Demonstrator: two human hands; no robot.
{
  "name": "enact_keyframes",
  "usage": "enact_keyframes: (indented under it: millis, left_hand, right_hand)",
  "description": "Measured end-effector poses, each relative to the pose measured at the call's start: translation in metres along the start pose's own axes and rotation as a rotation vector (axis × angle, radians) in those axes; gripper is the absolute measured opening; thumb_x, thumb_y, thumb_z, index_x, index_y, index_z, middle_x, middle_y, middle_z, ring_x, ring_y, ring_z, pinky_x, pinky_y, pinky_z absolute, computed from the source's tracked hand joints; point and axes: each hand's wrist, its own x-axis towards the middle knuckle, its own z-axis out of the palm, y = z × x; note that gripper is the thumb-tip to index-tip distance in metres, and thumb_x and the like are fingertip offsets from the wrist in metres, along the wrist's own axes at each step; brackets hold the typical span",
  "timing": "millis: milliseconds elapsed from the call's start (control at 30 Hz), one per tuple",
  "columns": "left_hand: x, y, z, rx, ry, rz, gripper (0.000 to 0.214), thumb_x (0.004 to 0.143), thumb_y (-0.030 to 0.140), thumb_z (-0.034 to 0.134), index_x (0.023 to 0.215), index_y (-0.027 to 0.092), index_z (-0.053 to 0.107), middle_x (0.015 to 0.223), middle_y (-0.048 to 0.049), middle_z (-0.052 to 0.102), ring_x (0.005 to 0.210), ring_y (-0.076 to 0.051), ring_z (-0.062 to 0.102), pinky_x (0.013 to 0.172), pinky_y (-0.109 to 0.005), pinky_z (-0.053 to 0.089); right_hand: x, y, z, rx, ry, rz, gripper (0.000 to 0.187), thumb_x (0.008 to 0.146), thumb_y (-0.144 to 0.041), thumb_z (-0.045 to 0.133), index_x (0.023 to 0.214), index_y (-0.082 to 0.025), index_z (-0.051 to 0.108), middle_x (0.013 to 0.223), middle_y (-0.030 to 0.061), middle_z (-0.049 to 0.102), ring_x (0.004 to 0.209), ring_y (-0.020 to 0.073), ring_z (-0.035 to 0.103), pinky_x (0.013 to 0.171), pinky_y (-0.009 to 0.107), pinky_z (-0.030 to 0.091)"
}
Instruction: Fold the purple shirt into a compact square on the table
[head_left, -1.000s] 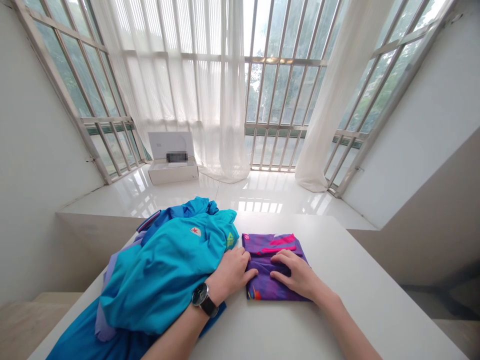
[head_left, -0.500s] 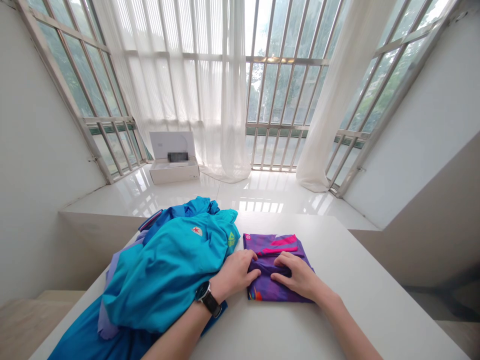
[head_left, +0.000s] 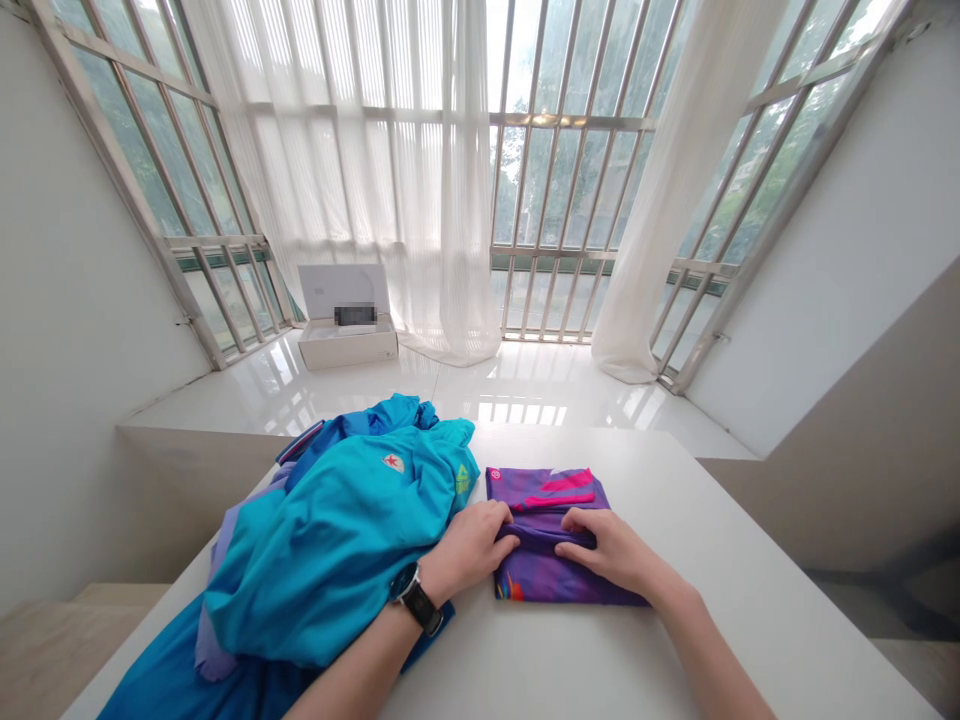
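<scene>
A purple shirt (head_left: 540, 580) with pink stripes lies folded into a flat rectangle on the white table. My left hand (head_left: 474, 545) grips its left edge between thumb and fingers; a black-strapped watch is on that wrist. On the right part of the same shirt, my right hand (head_left: 613, 550) pinches a ridge of cloth, its thumb and fingertips curled toward each other. A crease runs across the fabric between both hands. Just left of the shirt, touching my left forearm, is a heap of turquoise and blue clothes (head_left: 337, 530).
The white table (head_left: 720, 590) stretches to the right of the shirt. Behind it is a glossy window sill (head_left: 525, 385) with an open white box (head_left: 349, 345). Sheer curtains (head_left: 420, 180) hang before barred windows. A lilac cloth (head_left: 217, 645) shows under the heap.
My right hand has shifted a little to the right along the shirt, and the crease between the hands looks straighter. The shirt's lower right corner reaches further right. My left hand has hardly moved.
</scene>
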Motion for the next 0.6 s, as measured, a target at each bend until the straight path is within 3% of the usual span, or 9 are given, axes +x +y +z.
enact_keyframes:
  millis: [233, 433, 600]
  left_hand:
    - [-0.0004, 0.0016, -0.0031, -0.007, -0.004, -0.030, 0.007, 0.093, 0.029, 0.059, 0.096, 0.022, 0.057, 0.096, -0.0029, 0.069, 0.087, -0.020, 0.064, 0.076, -0.028, 0.049]
    - [-0.0018, 0.0025, -0.0041, -0.063, 0.000, 0.013, 0.021, 0.093, 0.024, 0.059, 0.113, 0.027, 0.056, 0.112, -0.0016, 0.070, 0.100, -0.021, 0.066, 0.084, -0.028, 0.050]
    - [-0.0008, 0.0019, -0.0034, -0.017, 0.011, 0.034, 0.014, 0.094, 0.023, 0.059, 0.107, 0.026, 0.061, 0.102, -0.0014, 0.069, 0.094, -0.021, 0.065, 0.081, -0.028, 0.050]
  right_hand:
    - [-0.0024, 0.0074, -0.0090, 0.105, -0.044, 0.094, 0.026, 0.083, -0.049, 0.065, 0.077, -0.024, 0.065, 0.081, -0.0012, 0.068, 0.076, 0.0179, 0.057, 0.071, 0.029, 0.044]
    - [-0.0017, 0.0057, -0.0097, 0.147, -0.068, 0.086, 0.029, 0.085, -0.050, 0.062, 0.078, -0.023, 0.069, 0.081, 0.0000, 0.069, 0.075, 0.0182, 0.058, 0.069, 0.029, 0.044]
    - [-0.0019, 0.0076, -0.0103, 0.170, -0.055, 0.097, 0.028, 0.085, -0.050, 0.063, 0.083, -0.023, 0.071, 0.088, 0.0014, 0.072, 0.081, 0.0204, 0.062, 0.075, 0.031, 0.047]
